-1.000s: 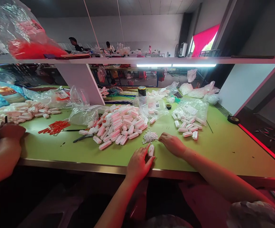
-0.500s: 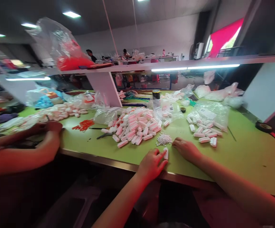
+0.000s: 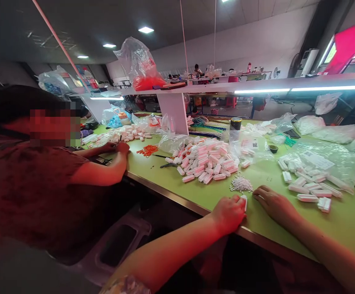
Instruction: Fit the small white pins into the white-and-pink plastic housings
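Observation:
My left hand [image 3: 228, 213] rests at the table's front edge, its fingers closed around a small white rectangular plastic piece [image 3: 245, 202] that stands out past the fingertips. Just behind that piece lies a little heap of tiny white pellets [image 3: 241, 184]. To the right, my right hand [image 3: 275, 204] lies low on the green tabletop, fingers stretched toward the heap, with no object visible in it. A large pile of similar white and pinkish plastic pieces [image 3: 209, 160] spreads behind my left hand. More white pieces [image 3: 309, 186] lie beyond my right hand, partly under a clear bag.
A co-worker [image 3: 27, 175] sits at the left, hands at the table. Orange strips [image 3: 147, 150] and dark-handled pliers [image 3: 168, 165] lie left of the pile. A black tape roll [image 3: 273, 149], a dark can [image 3: 235, 123] and clear bags [image 3: 333, 157] stand farther back, below a shelf [image 3: 214, 88].
The view has swung left, bringing the co-worker's head and body into sight. My left hand keeps hold of the white plastic piece; my right hand stays beside the pellets.

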Motion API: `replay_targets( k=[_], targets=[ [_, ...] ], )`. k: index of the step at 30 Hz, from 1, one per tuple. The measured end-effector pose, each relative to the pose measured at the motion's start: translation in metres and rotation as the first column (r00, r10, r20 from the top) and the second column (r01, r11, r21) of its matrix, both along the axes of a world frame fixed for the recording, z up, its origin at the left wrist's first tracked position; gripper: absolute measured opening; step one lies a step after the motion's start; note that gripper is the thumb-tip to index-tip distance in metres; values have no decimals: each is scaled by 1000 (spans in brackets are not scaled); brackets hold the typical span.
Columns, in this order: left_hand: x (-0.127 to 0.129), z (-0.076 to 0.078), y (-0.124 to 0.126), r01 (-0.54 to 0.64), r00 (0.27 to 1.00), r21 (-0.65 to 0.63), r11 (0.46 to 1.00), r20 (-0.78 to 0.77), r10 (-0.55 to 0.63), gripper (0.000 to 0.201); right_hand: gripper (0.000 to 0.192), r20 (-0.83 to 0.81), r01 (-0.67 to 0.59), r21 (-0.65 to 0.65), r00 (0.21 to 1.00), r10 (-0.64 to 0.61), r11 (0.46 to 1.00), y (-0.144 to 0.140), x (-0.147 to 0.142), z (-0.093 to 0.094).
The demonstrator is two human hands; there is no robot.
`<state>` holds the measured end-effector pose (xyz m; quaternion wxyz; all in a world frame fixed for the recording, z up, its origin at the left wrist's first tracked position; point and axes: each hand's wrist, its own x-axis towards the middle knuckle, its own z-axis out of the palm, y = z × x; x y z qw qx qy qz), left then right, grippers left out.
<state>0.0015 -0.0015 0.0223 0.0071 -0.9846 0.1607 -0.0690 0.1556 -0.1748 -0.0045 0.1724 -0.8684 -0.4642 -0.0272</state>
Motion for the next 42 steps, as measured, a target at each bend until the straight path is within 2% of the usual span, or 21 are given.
replay_targets(
  k=[6,8,11,14,16,19,21,24,26,28,32,34,37,42],
  targets=[
    [-6,-2,5,-105,994,-197,975,22,112,47,28,-11,4,12,1000,-4,1000,2,0,3],
    [-8,-1,8,-132,991,-276,952,-14,133,48,26,-30,2,22,1000,-1,1000,3,-3,7],
    [-7,-3,20,-162,983,-425,891,14,185,47,23,-65,-4,26,998,5,1000,4,-7,13],
    [2,-2,38,-167,976,-443,881,53,211,41,19,-103,33,21,994,-31,999,7,-6,14],
    [12,2,47,-124,983,-389,913,77,167,41,17,-113,36,41,993,-32,999,8,-4,14],
    [28,12,50,4,999,-267,964,49,9,57,14,-119,20,88,993,-9,996,8,-2,12],
    [37,19,48,100,995,-213,972,-9,-104,62,14,-136,23,120,991,-7,993,7,-1,11],
    [43,21,44,169,978,-203,964,-89,-190,49,13,-220,62,182,975,-21,981,7,-1,13],
    [40,16,41,119,986,-246,962,-86,-143,35,13,-323,99,236,946,-18,967,7,-3,15],
    [32,6,36,7,998,-321,947,-53,-25,23,11,-433,137,282,901,-1,950,8,-6,16],
    [17,-15,21,-193,973,-502,843,14,232,18,14,-543,161,308,839,34,938,9,-12,15],
    [13,-22,14,-225,958,-562,796,24,287,19,15,-503,139,343,863,56,929,9,-14,14],
    [12,-26,10,-241,950,-614,751,8,311,18,14,-369,49,430,921,127,901,10,-16,13],
    [12,-26,12,-249,947,-646,721,-5,322,17,15,-245,-50,453,953,178,890,12,-19,11]
  ],
)
